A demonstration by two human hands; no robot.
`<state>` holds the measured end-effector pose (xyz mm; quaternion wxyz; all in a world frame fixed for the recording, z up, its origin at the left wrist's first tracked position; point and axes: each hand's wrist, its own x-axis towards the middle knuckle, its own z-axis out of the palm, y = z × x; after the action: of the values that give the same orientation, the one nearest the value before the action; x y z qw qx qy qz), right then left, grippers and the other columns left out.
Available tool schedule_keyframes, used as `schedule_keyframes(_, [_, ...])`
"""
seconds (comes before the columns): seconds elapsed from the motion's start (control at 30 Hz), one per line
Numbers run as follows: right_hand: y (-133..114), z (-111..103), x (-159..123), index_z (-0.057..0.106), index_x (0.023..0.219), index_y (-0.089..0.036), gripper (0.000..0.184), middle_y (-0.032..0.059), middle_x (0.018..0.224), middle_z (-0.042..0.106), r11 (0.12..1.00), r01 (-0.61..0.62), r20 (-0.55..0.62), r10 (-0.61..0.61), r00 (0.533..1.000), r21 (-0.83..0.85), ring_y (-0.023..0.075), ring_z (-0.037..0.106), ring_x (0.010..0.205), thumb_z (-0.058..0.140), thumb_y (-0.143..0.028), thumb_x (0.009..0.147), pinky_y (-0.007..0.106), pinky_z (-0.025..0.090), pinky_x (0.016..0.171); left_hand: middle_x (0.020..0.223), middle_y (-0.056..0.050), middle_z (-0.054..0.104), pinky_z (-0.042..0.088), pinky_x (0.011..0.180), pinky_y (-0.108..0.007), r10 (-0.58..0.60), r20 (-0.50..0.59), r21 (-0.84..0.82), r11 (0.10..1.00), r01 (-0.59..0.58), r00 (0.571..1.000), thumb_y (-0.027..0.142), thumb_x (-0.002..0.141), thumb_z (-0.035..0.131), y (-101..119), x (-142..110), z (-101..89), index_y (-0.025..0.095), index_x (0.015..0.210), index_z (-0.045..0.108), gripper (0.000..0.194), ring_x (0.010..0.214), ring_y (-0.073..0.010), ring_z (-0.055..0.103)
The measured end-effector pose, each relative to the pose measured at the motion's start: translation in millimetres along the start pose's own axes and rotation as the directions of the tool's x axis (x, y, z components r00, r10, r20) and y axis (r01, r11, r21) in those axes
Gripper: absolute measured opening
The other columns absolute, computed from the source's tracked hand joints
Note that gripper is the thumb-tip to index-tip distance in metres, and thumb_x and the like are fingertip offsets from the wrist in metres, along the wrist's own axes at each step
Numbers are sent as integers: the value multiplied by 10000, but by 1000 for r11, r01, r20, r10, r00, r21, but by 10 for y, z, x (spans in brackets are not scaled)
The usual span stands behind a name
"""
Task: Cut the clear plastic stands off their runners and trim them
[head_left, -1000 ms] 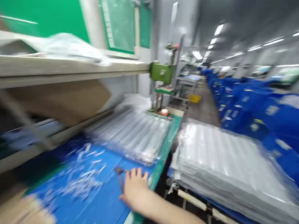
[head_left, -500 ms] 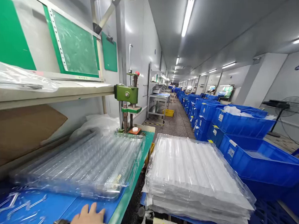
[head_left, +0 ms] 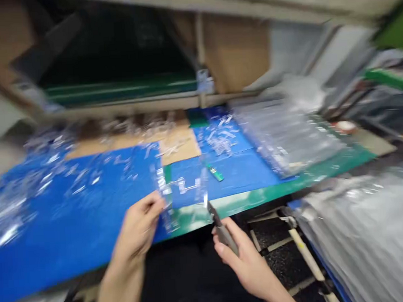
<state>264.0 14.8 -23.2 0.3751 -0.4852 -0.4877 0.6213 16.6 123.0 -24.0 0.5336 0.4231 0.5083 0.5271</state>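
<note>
Here's the clear plastic piece (head_left: 182, 185), right between the 2 hands, held up over the near edge of the bench! The left hand (head_left: 142, 221) has its left side, pinched narrow between thumb and fingers. Over on the right, the right hand (head_left: 242, 257) is curled around a grey-handled hand tool (head_left: 223, 234), its tip up at the lower right of that clear piece; whether they actually touch, the blur won't let me tell.

Just beyond the piece, a small green object (head_left: 216, 172) lies on the blue mat (head_left: 100, 219). Clear scraps (head_left: 221, 141) are scattered farther back, and more loose clear pieces (head_left: 14, 215) spread out far to the left. On the right, the clear trays (head_left: 288, 139) sit on the bench, with a white wrapped stack (head_left: 371, 232) nearer, beyond the bench edge.

And what a change from half a second ago! Then the view ran down the aisle, with only 1 hand showing, low beside the tool on the mat. Now the view has swung left onto the bench, the tool is up in the right hand, and the left hand and its clear piece have come into sight.
</note>
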Motion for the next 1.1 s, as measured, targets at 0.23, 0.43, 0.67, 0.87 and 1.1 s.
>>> schedule_keyframes(0.23, [97,176,-133,654,1288,-272,398,40,988,575,971,-199,103,213,972,-129,232,564,881,567,-613,1102,360,508,814,796,-15,564,418,761,-289,98,-112,69,994,-90,989,528,943,852,-330,-341,-355,187,769,678,421,782,-167,513])
schedule_keyframes(0.43, [187,224,94,610,1304,-289,357,-5,933,513,953,-248,177,278,944,-174,210,507,845,534,-591,1130,354,457,821,813,-14,503,380,733,-305,108,-96,77,992,-101,990,491,988,821,-314,-479,-378,192,781,651,401,773,-170,476])
schedule_keyframes(0.67, [244,295,167,585,1306,-273,353,-13,925,506,947,-279,221,310,925,-159,205,514,844,527,-578,1139,348,448,820,834,-16,499,364,714,-317,145,-117,70,988,-137,982,453,1012,801,-245,-493,-366,197,808,635,367,764,-169,464])
schedule_keyframes(0.87, [4,320,165,585,1334,-337,263,24,1220,649,924,-223,288,315,904,-310,252,595,1176,527,-521,1155,421,423,1093,807,-8,504,360,707,-310,41,95,58,997,-47,995,454,1028,778,-227,-560,-269,192,788,603,396,755,-162,458])
schedule_keyframes(1.1, [-50,302,172,584,1296,-342,237,22,1223,671,919,-232,316,334,888,-321,262,614,1175,518,-524,1159,451,441,1092,832,-18,504,363,722,-312,-46,120,50,998,40,992,484,1009,789,-320,-617,-272,186,784,619,410,773,-169,457])
